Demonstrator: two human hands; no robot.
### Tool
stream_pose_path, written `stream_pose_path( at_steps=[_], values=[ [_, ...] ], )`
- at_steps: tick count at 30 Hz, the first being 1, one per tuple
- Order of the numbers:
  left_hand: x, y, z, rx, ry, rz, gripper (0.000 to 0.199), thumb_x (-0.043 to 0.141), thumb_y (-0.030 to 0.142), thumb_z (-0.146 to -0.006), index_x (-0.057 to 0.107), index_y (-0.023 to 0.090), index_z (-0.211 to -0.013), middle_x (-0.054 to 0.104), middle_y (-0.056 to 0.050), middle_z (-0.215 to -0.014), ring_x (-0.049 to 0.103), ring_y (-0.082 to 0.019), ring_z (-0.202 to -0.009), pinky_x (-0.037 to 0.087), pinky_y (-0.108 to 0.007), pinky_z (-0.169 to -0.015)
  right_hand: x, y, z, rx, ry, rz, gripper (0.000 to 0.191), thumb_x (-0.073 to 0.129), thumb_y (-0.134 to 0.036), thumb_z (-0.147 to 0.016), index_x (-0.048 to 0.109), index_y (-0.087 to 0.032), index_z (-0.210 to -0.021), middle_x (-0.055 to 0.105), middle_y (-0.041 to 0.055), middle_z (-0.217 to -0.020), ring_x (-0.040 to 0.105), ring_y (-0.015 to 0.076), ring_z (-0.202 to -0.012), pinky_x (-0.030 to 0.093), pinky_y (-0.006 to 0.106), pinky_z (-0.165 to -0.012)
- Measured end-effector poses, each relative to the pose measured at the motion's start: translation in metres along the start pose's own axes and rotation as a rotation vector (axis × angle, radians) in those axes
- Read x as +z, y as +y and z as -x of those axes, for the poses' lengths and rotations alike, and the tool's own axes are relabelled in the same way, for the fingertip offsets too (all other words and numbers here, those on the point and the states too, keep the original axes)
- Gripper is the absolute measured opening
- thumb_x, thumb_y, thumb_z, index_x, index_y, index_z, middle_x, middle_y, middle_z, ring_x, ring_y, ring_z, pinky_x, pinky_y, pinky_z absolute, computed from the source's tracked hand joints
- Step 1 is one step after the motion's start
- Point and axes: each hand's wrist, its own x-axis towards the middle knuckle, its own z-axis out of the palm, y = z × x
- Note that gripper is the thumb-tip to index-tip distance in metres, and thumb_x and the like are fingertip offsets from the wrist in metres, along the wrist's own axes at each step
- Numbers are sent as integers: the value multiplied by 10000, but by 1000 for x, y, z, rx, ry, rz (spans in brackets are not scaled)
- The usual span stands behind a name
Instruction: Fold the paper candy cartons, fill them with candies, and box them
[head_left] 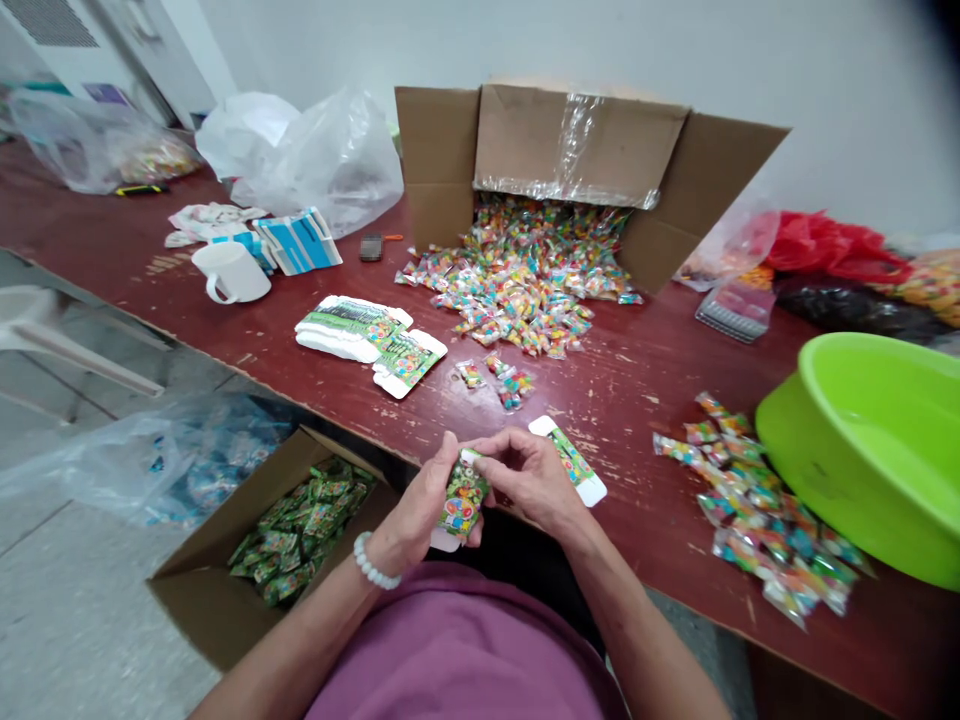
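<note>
Close to my body, over the table's front edge, a small green printed candy box (460, 497) sits between my two hands. My left hand (426, 497) is wrapped round its left side, and a white flap sticks out at the bottom. The fingers of my right hand (529, 480) pinch at the box's top end. A flat, unfolded green box (574, 462) lies just right of my right hand. Beyond my hands are a few wrapped candy packets (511, 386) and a stack of flat green boxes (349, 328).
A tipped cardboard carton (581, 145) spills many candy packets (525, 285) onto the table. At right stand a lime-green basin (855, 470) and more packets (757, 520). A white mug (231, 274) is at left. Below, a carton (202, 590) holds filled green boxes (307, 530).
</note>
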Motion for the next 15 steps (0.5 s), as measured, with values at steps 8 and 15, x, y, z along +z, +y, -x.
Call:
stream_pose_path(
  at_steps=[8,15],
  values=[
    [-5,1,-2,53,-22,-131,769,406,752,-871,668,118,-1216,686,-75,-699,610,-132,-416,459,-207,-393,-3,-2,0,58,0,-147,217,808,-364,-733,702,-175,-752,765,44,-827,609,121,-478,490,243,-422],
    [2,3,-4,0,-13,38,689,452,681,-899,555,174,-1355,640,-17,-634,589,-154,-377,468,-241,-352,-2,-1,13,-226,-79,156,112,683,-344,-878,712,-238,-897,696,70,-1179,673,201,-873,555,320,-664]
  ],
)
